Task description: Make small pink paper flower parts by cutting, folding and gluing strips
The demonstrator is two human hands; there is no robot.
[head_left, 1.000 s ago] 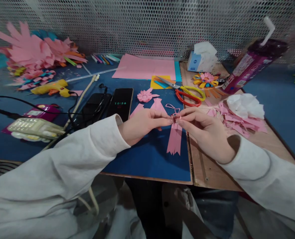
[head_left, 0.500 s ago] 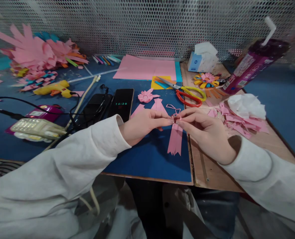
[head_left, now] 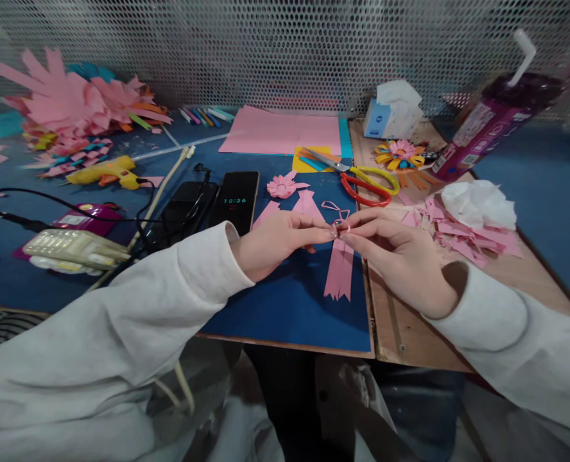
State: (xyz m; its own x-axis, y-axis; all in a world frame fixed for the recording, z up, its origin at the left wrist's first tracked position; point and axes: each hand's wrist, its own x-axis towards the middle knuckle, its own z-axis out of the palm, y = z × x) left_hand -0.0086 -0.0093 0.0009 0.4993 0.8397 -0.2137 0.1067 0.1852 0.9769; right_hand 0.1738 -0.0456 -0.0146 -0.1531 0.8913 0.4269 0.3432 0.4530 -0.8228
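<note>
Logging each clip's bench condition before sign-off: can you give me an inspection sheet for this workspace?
Surface: blue mat laid over a wooden table.
Job's things: pink paper strip, upper end curled at the fingertips, fringed tail pointing down toward the mat.
Clutter: scissors, pink scraps, glue gun, phones, tissue box, paper flowers.
Grippers: left hand and right hand both pinch the strip's curled end.
Cables: black cable loops across the mat's left side beside the phones.
Surroundings: perforated metal screen behind the table; no other person seen.
</note>
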